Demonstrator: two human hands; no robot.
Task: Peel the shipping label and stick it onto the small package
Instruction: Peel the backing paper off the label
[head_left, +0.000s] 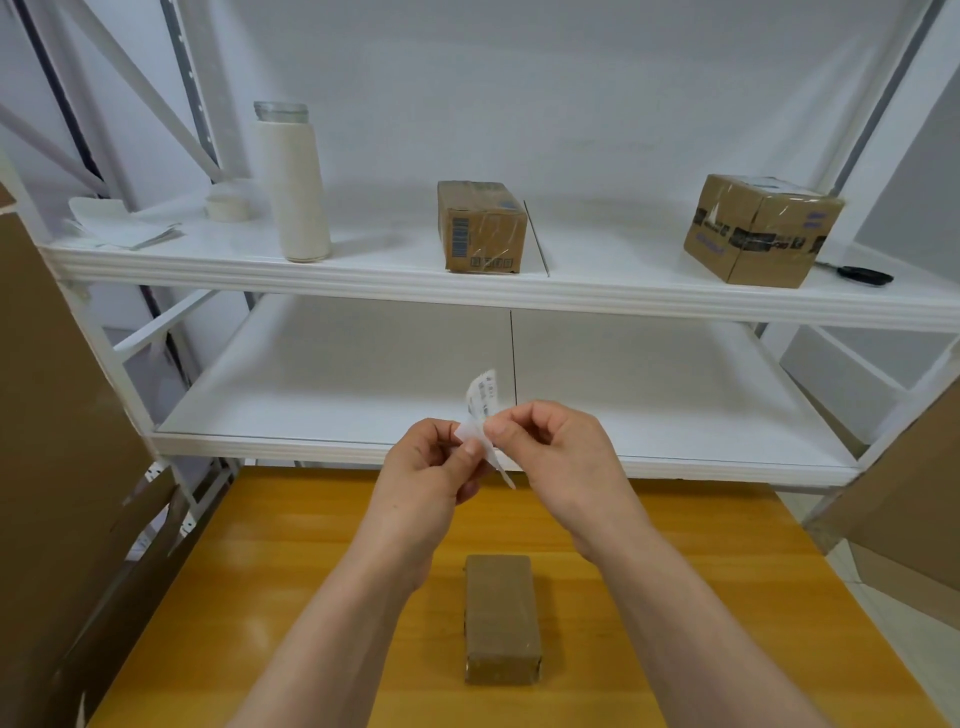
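A small white shipping label (482, 396) with black print is held up between both hands, above the wooden table (291, 561). My left hand (434, 475) pinches its lower white backing with thumb and fingers. My right hand (558, 457) pinches the printed part, which curls upward away from the backing. A thin white strip hangs down between the hands. The small brown package (500, 618) lies flat on the table, below and nearer to me than the hands, untouched.
A white metal shelf rack (498, 293) stands behind the table. Its upper shelf holds a white bottle (293, 182), a tape roll (228, 207), white sheets (124, 223), two cardboard boxes (480, 226) (761, 231) and a black-handled tool (865, 274). Cardboard panels (57, 415) flank both sides.
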